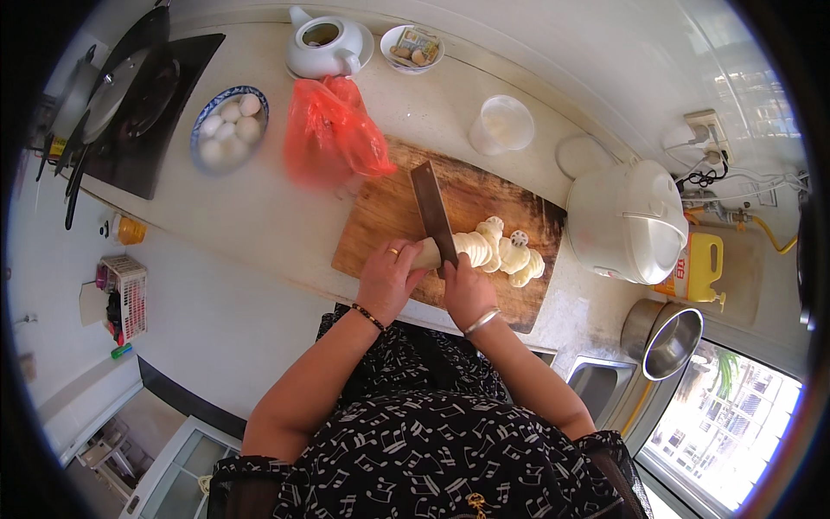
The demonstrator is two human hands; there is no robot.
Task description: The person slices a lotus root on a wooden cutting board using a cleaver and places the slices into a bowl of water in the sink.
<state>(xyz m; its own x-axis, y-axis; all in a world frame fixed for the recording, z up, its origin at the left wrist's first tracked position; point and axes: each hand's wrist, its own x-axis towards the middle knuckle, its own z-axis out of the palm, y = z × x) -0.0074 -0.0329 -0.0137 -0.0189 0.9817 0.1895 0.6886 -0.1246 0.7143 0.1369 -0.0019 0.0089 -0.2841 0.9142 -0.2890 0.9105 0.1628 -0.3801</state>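
On a wooden cutting board, my left hand holds the uncut piece of lotus root. A cleaver stands on edge at the right end of that piece, its blade pointing away from me. My right hand is closed around the cleaver's near end; the handle is hidden in it. Right of the blade lie overlapping lotus root slices, a few showing their holes. A red plastic bag rests against the board's far left corner.
Behind the board stand a clear plastic tub, a white teapot and a small bowl. A bowl of eggs and a black cooktop are left. Right are a rice cooker, metal pots and a sink.
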